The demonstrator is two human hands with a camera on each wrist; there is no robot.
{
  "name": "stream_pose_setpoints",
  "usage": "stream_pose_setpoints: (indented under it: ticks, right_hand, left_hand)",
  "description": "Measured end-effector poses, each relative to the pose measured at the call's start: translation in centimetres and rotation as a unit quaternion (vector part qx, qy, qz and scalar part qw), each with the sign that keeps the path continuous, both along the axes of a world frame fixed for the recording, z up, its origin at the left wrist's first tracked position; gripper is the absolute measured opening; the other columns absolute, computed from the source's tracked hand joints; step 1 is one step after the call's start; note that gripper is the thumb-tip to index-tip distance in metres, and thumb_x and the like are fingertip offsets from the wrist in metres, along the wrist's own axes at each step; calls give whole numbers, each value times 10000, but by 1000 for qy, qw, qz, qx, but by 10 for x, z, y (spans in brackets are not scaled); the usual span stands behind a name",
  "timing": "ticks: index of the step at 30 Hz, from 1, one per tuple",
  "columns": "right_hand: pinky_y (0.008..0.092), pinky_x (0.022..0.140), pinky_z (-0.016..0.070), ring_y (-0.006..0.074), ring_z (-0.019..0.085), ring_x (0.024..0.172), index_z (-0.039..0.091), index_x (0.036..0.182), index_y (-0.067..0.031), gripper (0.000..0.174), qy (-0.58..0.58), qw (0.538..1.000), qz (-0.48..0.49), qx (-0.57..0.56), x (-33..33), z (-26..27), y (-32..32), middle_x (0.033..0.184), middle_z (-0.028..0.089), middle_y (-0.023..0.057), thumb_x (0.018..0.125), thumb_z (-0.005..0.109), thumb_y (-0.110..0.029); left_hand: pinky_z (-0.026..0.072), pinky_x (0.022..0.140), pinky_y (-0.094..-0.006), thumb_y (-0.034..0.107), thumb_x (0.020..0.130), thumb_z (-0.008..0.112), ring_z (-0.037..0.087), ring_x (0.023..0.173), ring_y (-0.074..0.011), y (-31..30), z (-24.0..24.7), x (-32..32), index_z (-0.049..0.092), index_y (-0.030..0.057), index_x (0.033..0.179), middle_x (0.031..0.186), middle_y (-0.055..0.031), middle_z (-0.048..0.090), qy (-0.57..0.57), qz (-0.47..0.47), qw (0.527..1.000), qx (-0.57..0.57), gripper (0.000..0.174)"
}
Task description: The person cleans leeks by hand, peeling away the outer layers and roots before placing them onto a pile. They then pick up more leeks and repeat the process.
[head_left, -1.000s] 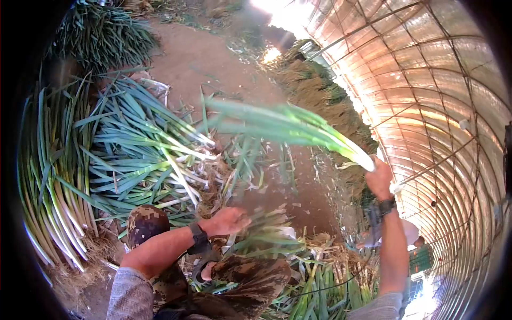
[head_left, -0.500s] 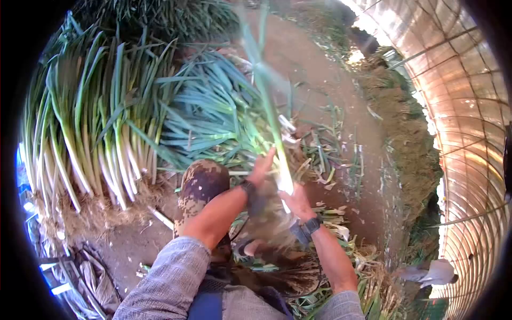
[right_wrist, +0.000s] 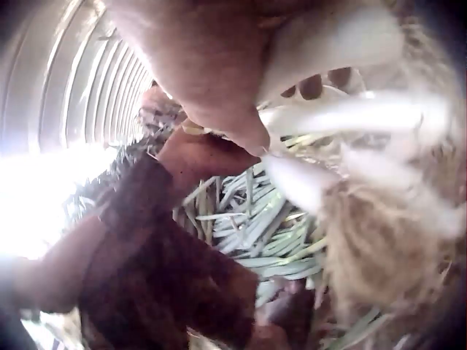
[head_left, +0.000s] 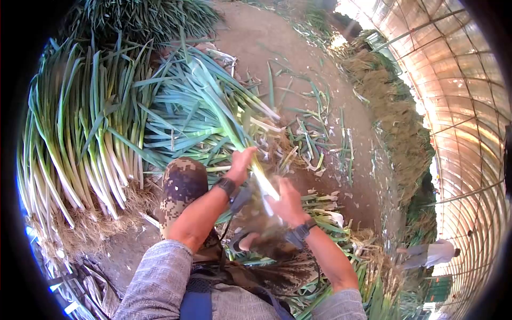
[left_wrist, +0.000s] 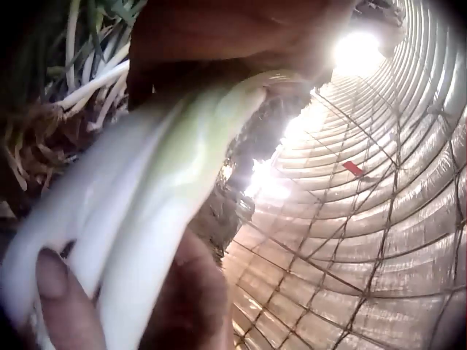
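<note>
In the head view a bunch of green onions (head_left: 221, 114) slants from the pile towards my lap, leaves up and to the left. My left hand (head_left: 242, 162) grips it where green turns to white. Lower down, my right hand (head_left: 288, 202) holds the white stems near the root end. Several white stalks (left_wrist: 149, 211) fill the left wrist view, with fingertips of the right hand below. At close range the right wrist view has shaggy brown roots (right_wrist: 379, 251) beyond the right hand; the roots are blurred in the head view.
A row of green onions (head_left: 80, 133) with roots stands at left, beside a loose pile (head_left: 181, 117). More leaves (head_left: 141, 18) lie at the back. Trimmed scraps (head_left: 320, 138) litter the soil. My knee (head_left: 184, 189) is near the left arm. A person (head_left: 434, 253) is far right, under an arched cover.
The right hand has brought the onion bunch from far right to in front of my lap. My left hand, empty earlier, now grips it. The leaves have swung left over the pile.
</note>
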State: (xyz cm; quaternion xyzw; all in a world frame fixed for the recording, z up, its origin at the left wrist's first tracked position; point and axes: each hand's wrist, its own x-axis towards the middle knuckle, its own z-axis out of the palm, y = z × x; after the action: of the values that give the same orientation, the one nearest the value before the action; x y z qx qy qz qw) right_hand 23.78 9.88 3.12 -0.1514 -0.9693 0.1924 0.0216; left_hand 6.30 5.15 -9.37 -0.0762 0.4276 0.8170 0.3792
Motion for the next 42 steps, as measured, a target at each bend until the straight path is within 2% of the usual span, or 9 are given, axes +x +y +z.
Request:
stream_pose_setpoints:
  ticks: [4, 13, 15, 19, 24, 26, 33, 36, 42]
  right_hand:
    - [430, 813, 480, 321, 586, 956, 577, 1146, -51, 457, 62, 980, 91, 167, -9, 9, -5, 1028, 577, 137, 742, 739, -192]
    - [381, 638, 513, 281, 614, 715, 679, 911, -20, 129, 120, 977, 166, 52, -12, -5, -2, 785, 608, 115, 842, 661, -127]
    - [404, 654, 489, 276, 621, 705, 651, 819, -14, 169, 18, 981, 92, -168, 18, 8, -7, 754, 630, 140, 857, 653, -179]
    - [400, 703, 519, 263, 645, 744, 714, 952, -69, 151, -444, 887, 110, -61, 90, 65, 42, 843, 668, 149, 883, 662, -192]
    - [384, 851, 534, 284, 652, 1023, 629, 1156, 3, 344, -291, 947, -131, 35, 176, 82, 126, 1030, 679, 176, 881, 665, -201]
    - [394, 907, 534, 281, 627, 1103, 528, 1295, 8, 511, -111, 969, -160, -155, 137, 67, 113, 1308, 559, 204, 900, 630, -301]
    - [395, 826, 546, 263, 656, 962, 519, 1305, 39, 556, -14, 953, -88, -290, -28, 12, 29, 1085, 654, 199, 919, 633, -345]
    - [383, 768, 546, 225, 665, 833, 625, 1154, 27, 388, 131, 984, -32, -119, -36, -24, 30, 940, 680, 148, 932, 603, -291]
    - [312, 654, 538, 147, 641, 746, 648, 976, -44, 108, 90, 904, -207, -362, 39, 19, 36, 822, 668, 73, 933, 557, -83]
  left_hand:
    - [495, 619, -380, 264, 863, 689, 593, 706, -220, 2, 11, 11, 623, -37, 999, 823, -104, 619, -34, 26, 997, -57, 337]
    - [506, 656, -389, 217, 829, 722, 593, 725, -212, 6, 8, 0, 598, -91, 1020, 894, -137, 642, 10, 123, 989, -80, 383]
    - [507, 643, -395, 196, 821, 712, 594, 710, -221, 3, 0, -5, 602, -86, 1004, 862, -138, 635, -10, 110, 992, -66, 353]
    - [530, 650, -408, 114, 808, 669, 605, 688, -242, -13, 14, -19, 596, -85, 937, 829, -133, 625, -48, 109, 992, -34, 248]
    - [564, 823, -439, 110, 857, 612, 665, 846, -290, -24, 15, -22, 555, -65, 1077, 957, -156, 639, -57, -26, 988, 144, 287]
    - [558, 850, -444, 129, 861, 614, 668, 871, -292, -26, 19, -13, 544, -41, 1117, 963, -147, 640, -55, -76, 982, 167, 314]
    - [548, 878, -393, 180, 850, 690, 642, 966, -241, -31, 43, 15, 532, -16, 1179, 1067, -129, 634, 19, -183, 969, 163, 414]
    - [565, 862, -410, 89, 836, 695, 661, 917, -252, -40, 55, 7, 490, 22, 1236, 1063, -117, 641, -16, -164, 967, 194, 454]
    - [589, 779, -432, 114, 842, 704, 666, 840, -277, -39, 32, -19, 479, 30, 1215, 1012, -128, 624, -50, -149, 974, 166, 444]
